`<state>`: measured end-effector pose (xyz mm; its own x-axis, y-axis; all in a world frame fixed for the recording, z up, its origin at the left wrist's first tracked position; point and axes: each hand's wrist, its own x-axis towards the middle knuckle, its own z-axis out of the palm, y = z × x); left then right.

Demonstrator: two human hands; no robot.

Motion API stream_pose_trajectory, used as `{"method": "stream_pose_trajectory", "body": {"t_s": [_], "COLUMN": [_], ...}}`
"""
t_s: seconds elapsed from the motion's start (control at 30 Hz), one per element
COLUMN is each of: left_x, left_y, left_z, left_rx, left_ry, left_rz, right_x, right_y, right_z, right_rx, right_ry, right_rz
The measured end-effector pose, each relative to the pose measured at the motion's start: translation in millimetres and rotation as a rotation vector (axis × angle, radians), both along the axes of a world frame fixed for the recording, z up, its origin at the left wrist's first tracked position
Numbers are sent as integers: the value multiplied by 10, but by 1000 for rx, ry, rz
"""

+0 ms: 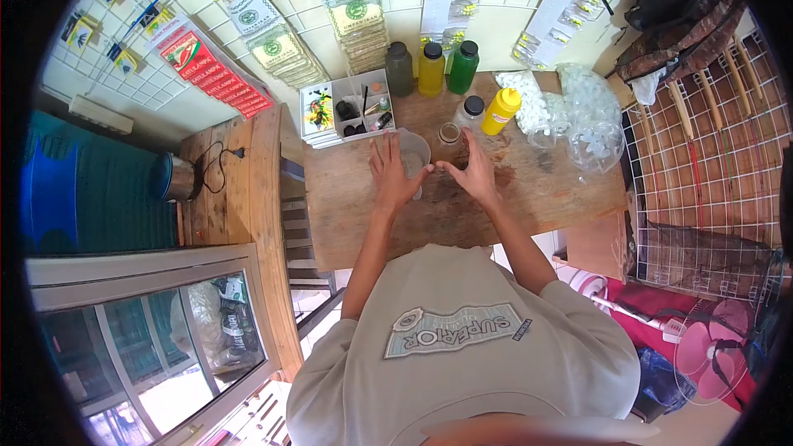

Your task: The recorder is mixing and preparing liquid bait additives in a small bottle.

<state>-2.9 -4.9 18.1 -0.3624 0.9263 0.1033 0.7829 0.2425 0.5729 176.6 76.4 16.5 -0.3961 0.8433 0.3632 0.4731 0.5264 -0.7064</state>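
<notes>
My left hand (394, 174) rests against the near left side of a translucent plastic measuring cup (416, 147), fingers spread. Just right of the cup stands an uncapped clear bottle (449, 132) with brownish contents. Beside that bottle is my right hand (474, 172), its index finger at the bottle's right side and its thumb pointing towards my left thumb. Whether the right fingers press on the bottle cannot be told. Behind it stand a clear jar with a black cap (469, 113) and a yellow squeeze bottle (501, 111).
Bottles of dark (399, 71), yellow (431, 71) and green liquid (463, 69) line the back of the wooden table (353, 210). A compartment box (347, 108) stands at back left. Bags of white caps (523, 96) and clear plastic containers (591, 118) lie at right.
</notes>
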Motion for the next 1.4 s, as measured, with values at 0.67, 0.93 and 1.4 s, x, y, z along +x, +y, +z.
{"method": "stream_pose_trajectory", "body": {"t_s": [0.67,0.93,1.4], "left_x": [130,165,145], "left_y": [463,460,459], "left_z": [-26,30,-31], "left_rx": [263,299,286], "left_ry": [-189,-123,-122], "left_rz": [-228,-185,-173], "right_x": [211,-19,-35], "right_y": [-24,231,390], "right_z": [36,526,1069], "right_rx": [-47,124,-27], "right_ry": [158,47,-363], "right_rz": [-199,96,289]}}
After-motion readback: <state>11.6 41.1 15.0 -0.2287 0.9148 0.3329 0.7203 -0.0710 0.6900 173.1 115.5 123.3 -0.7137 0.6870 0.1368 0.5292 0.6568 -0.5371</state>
